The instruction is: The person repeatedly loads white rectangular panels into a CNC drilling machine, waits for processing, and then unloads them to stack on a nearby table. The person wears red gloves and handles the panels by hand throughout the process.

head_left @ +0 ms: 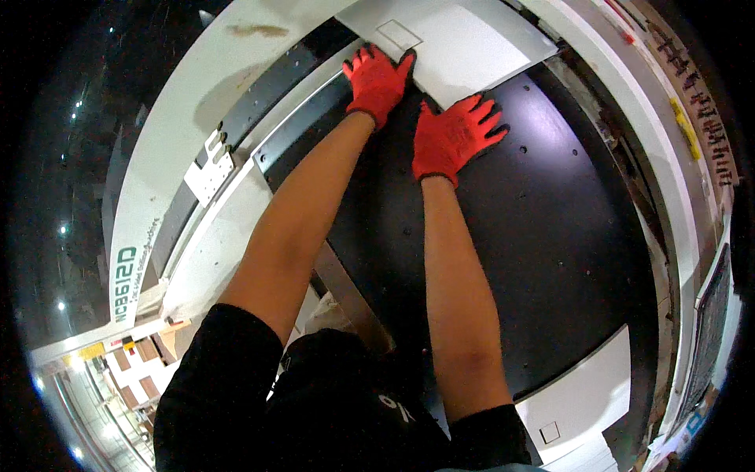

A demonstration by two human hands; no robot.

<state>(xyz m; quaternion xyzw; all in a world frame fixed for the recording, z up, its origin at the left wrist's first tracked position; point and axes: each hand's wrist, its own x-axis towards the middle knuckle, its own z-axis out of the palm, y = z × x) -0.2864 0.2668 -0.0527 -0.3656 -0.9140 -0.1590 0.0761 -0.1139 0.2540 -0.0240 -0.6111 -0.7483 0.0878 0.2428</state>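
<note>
Both my hands wear red work gloves with black edging. Fingers spread, my left hand (pixel 377 85) lies at the left edge of a flat white panel (pixel 480 51) near the top of the head view. My right hand (pixel 454 141) is at the panel's near edge, its fingers fanned out and its fingertips close to or on that edge. Neither hand is wrapped around anything. Under the panel is a wide black machine bed (pixel 543 244) dotted with small holes. A thin rectangular outline shows on the panel's left part; its far end is cut off.
Another white panel (pixel 586 393) lies on the bed at the lower right, by my right sleeve. A pale rail runs along the bed's left side, with a white metal bracket (pixel 209 169) beside it. A white machine frame (pixel 177 102) curves around the left. Stacked boards (pixel 138 366) appear beyond, lower left.
</note>
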